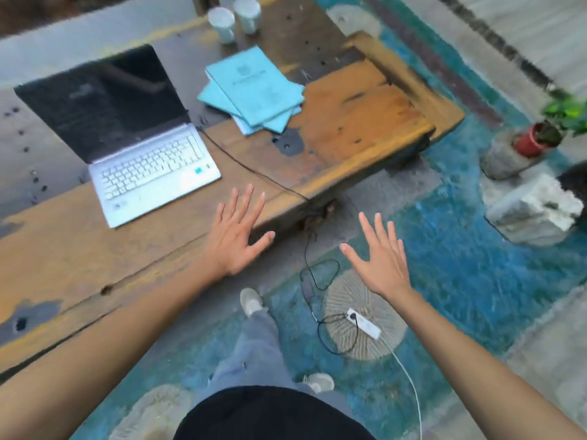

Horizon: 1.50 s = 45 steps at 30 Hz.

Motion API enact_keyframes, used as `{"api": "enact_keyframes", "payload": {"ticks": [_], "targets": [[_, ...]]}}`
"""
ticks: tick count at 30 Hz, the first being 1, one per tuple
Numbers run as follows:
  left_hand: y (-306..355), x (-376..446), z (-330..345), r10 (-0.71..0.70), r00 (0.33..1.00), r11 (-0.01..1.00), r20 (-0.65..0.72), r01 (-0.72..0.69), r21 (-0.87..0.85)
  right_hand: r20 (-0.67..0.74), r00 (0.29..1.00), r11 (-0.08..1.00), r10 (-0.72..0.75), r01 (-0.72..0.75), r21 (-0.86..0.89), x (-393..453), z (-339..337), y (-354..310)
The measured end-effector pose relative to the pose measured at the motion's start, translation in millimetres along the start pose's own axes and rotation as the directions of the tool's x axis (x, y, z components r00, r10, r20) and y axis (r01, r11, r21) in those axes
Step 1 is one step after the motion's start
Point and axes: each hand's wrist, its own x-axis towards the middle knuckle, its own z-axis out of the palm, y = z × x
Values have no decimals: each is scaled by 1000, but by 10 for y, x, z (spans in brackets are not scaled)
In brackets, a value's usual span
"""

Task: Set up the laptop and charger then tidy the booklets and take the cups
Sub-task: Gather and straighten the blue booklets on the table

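We find the laptop point(127, 134) open on the surface point(79, 249), charger point(307, 284) cabled to the floor. Our left hand point(236, 235) and right hand point(381, 255) hover spread, empty. Booklets point(254, 90) remain fanned; cups point(235, 19) remain untaken.

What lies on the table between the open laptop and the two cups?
In the head view, the skewed stack of blue booklets lies between the laptop and the cups, on the wooden table.

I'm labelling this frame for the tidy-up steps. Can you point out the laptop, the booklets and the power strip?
laptop point(152, 173): head view, on the white keyboard deck.
booklets point(254, 87): head view, on the cover of the top blue booklet.
power strip point(365, 322): head view, on its white body, on the floor.
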Motion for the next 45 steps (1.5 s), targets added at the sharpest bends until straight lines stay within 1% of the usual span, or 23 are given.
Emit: {"api": "enact_keyframes", "payload": {"ticks": [7,9,12,17,20,23,26,28,30,32,33,35,37,38,39,40,41,43,45], "targets": [[-638,786,-682,-71,992,996,-100,64,-67,43,988,989,-150,149,19,1111,-431,-1067],[-768,928,-801,-98,989,990,-110,86,-111,44,982,983,-182,181,28,1390,-514,-1346],[-943,1090,-888,-137,987,969,-87,115,-219,49,977,978,-206,203,53,1730,-563,-1640],[-1134,1381,-924,-191,981,904,-33,163,-396,105,970,970,-219,205,131,2188,-548,-1788],[-1213,1629,-952,-241,970,839,38,228,-493,148,968,969,-202,176,175,2526,-550,-1805],[-1325,1956,-1023,-281,957,811,73,277,-515,185,964,966,-194,155,206,3011,-598,-1867],[-1445,2362,-1117,-309,949,828,65,302,-473,199,956,960,-215,169,222,3617,-701,-2005],[-1504,2671,-1198,-366,927,791,82,356,-498,223,952,961,-211,161,224,4052,-804,-2117],[-1545,3005,-1242,-422,902,728,92,398,-558,243,945,961,-219,166,222,4456,-898,-2209],[-1622,3343,-1227,-509,851,621,127,465,-631,262,938,954,-225,158,254,4850,-939,-2285],[-1673,3497,-1196,-567,808,531,159,506,-680,281,934,946,-219,133,294,5040,-934,-2325],[-1785,3746,-1089,-657,711,297,251,549,-781,341,922,940,-183,62,335,5406,-895,-2400],[-1896,3940,-924,-691,631,55,354,534,-844,378,916,954,-137,20,298,5752,-834,-2453],[-1937,4012,-843,-692,597,-49,406,523,-851,384,916,962,-117,8,273,5913,-800,-2472],[-1962,4070,-773,-689,570,-129,448,512,-849,385,917,968,-100,0,250,6070,-759,-2483],[-1978,4119,-715,-687,550,-172,475,512,-842,388,917,971,-91,-5,241,6206,-720,-2494],[-1992,4161,-664,-687,539,-177,487,526,-832,401,912,968,-91,-14,251,6326,-677,-2507],[-2003,4235,-603,-681,543,-125,491,575,-809,450,888,952,-92,-54,301,6509,-587,-2528],[-2020,4311,-563,-672,546,-112,500,593,-797,487,870,940,-74,-102,325,6642,-502,-2535]]}}
